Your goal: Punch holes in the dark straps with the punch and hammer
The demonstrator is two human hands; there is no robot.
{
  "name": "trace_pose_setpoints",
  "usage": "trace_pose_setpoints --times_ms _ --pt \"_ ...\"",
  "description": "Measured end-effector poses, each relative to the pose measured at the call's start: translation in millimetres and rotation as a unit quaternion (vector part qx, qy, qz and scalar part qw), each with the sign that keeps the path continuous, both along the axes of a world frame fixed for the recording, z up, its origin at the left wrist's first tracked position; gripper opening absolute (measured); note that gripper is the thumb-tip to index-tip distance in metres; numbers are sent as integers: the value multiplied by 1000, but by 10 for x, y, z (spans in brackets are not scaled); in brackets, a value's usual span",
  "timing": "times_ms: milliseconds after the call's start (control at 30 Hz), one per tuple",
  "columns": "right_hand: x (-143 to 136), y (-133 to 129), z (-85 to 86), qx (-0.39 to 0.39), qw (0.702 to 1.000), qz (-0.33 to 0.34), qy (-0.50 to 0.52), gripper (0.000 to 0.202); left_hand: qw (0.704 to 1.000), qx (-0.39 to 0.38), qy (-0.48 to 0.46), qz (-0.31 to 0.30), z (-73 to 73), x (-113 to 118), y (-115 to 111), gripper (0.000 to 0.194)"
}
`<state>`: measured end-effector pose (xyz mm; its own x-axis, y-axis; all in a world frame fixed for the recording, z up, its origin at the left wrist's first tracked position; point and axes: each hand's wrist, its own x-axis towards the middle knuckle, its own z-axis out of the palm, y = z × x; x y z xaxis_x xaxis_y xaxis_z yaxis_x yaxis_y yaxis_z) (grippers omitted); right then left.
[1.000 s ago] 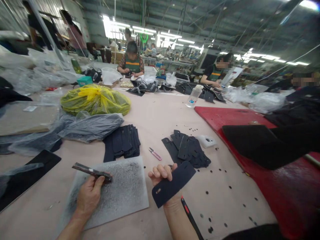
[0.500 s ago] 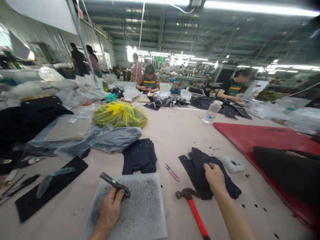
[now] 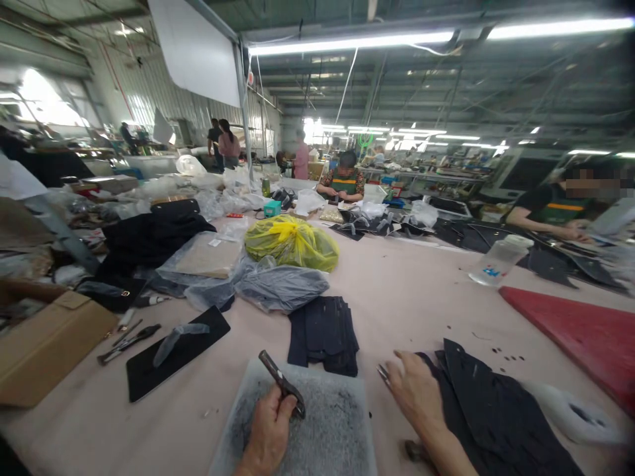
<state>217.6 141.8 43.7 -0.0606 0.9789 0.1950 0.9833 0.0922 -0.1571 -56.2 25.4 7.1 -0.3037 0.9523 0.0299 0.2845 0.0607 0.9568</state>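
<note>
My left hand (image 3: 270,423) is wrapped around a dark metal hole punch (image 3: 278,373), tilted above a pale, worn cutting pad (image 3: 342,430). My right hand (image 3: 419,393) lies low over the table with its fingers closed around the thread snips (image 3: 383,373); only the blade tips stick out and the handles are hidden. Dark fabric pieces (image 3: 489,403) lie heaped beside and partly behind my right forearm. Under that forearm shows the hammer head (image 3: 414,451). Another stack of dark fabric pieces (image 3: 325,334) sits behind the pad.
A yellow plastic bag (image 3: 292,244) and a grey plastic bundle (image 3: 282,284) stand beyond the stack. To the left are a black panel (image 3: 173,357), pliers (image 3: 129,344) and a cardboard box (image 3: 54,344). A clear bottle (image 3: 501,261) and red sheet (image 3: 575,337) are right. Co-workers sit across.
My right hand has let go of the dark fabric pieces and moved left onto the thread snips. The left hand still holds the hole punch over the pad. The view has turned left.
</note>
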Motion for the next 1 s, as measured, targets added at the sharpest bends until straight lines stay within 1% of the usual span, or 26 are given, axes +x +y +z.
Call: trace_pose_setpoints --times_ms 67,133,167,233,300,400,467,567,667,733,767,867,933,1000 --pt "-620 89 112 -7 999 48 15 32 1000 3 -7 0 -6 4 -1 29" --pt "-1170 169 137 -12 997 74 18 31 1000 12 -7 4 -35 1 -2 30" --pt "-1389 206 126 -16 997 80 17 31 1000 16 -5 6 -60 -3 -1 31" --pt "-1689 279 84 -27 996 78 13 34 1000 19 1 8 -121 -18 4 34" --pt "-1821 355 36 -43 997 70 11 33 1000 16 9 6 -179 -33 13 35" --pt "-1814 475 -10 -76 995 55 18 27 1000 14 14 4 -217 -39 23 31" --pt "-1743 548 -8 -102 993 46 30 23 1000 14 15 4 -197 -29 22 28" --pt "-1589 604 46 -126 989 45 62 23 1000 11 15 0 -123 -12 10 26" --pt "-1368 508 151 -128 986 52 92 26 1000 8 11 -5 -54 -9 -3 24" --pt "-1186 313 234 -129 985 51 101 28 1000 4 8 -8 -33 -15 -8 24" --pt "-1093 170 273 -129 985 48 102 31 1000 2 6 -9 -30 -18 -8 24" --pt "-873 -408 338 -124 988 41 84 39 1000 0 4 -11 -39 -30 -7 24" --pt "-824 -860 302 -127 990 54 35 43 1000 1 9 -11 -47 -37 -6 23" --pt "-872 -1289 200 -145 986 77 -31 46 1000 1 13 -15 -52 -43 -7 24"
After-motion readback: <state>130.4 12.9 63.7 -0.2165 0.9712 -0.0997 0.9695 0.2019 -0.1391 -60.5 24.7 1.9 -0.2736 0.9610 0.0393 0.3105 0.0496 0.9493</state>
